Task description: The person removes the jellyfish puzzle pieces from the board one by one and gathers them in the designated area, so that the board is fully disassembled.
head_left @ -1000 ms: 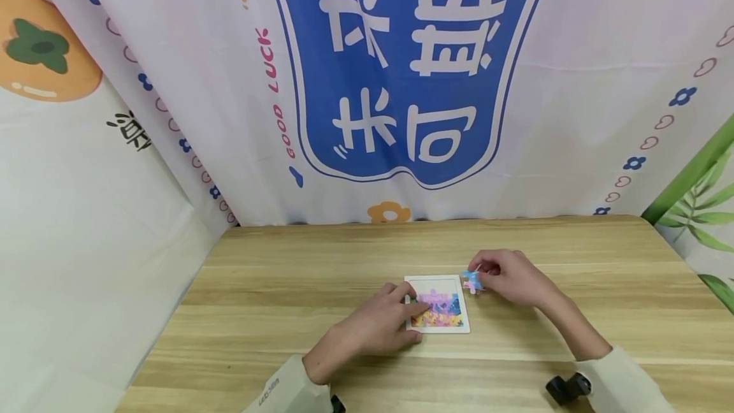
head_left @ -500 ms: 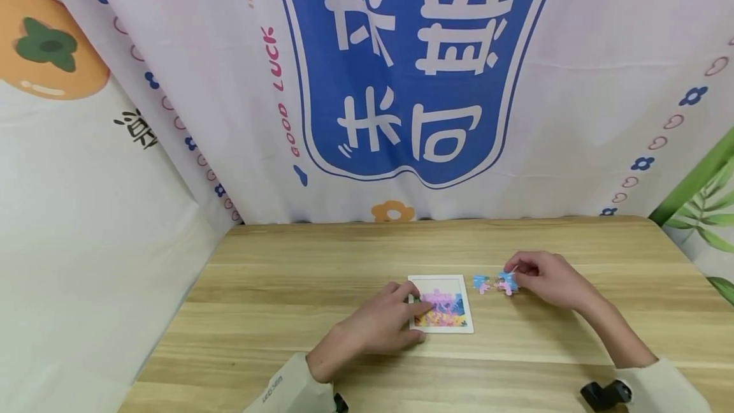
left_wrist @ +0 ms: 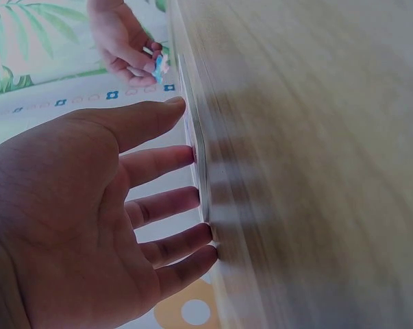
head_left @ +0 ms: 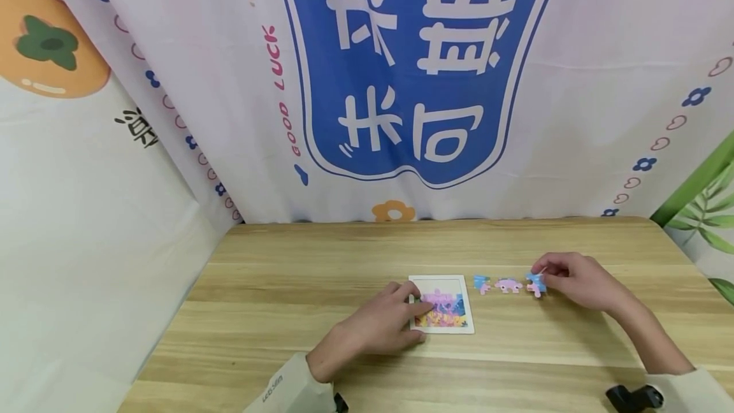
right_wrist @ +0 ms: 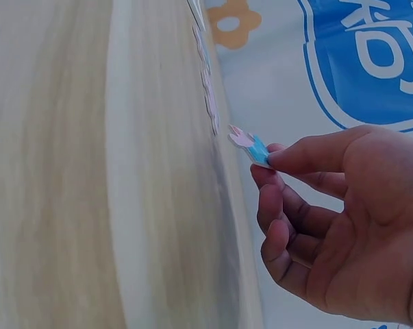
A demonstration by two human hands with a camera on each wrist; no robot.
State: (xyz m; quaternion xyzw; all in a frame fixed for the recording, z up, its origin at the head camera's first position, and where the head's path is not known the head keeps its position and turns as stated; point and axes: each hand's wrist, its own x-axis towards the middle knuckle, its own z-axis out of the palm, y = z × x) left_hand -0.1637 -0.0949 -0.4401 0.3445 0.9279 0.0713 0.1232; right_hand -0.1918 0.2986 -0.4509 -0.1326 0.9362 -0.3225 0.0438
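A white puzzle board [head_left: 444,284] lies on the table, its lower part covered by a pink, blue and yellow picture. My left hand [head_left: 390,317] rests on the board's left side; in the left wrist view its fingers [left_wrist: 166,208] reach the board's edge, fairly straight. To the right, my right hand [head_left: 582,280] pinches a blue-and-pink puzzle piece [head_left: 536,283] between thumb and fingers. The right wrist view has this piece [right_wrist: 249,145] tilted, just off the tabletop. Between board and right hand lie a blue-and-pink piece [head_left: 481,283] and a mostly pink piece [head_left: 508,285].
The wooden table [head_left: 321,253] extends around the board. A printed curtain [head_left: 573,145] hangs along its back edge, and a white cloth [head_left: 86,222] covers the left side. Dark wrist devices [head_left: 633,398] are worn near the sleeves.
My right hand has moved rightward with a puzzle piece. The blue-and-pink piece and the pink piece now lie apart in a row behind it. My left hand has stayed on the board.
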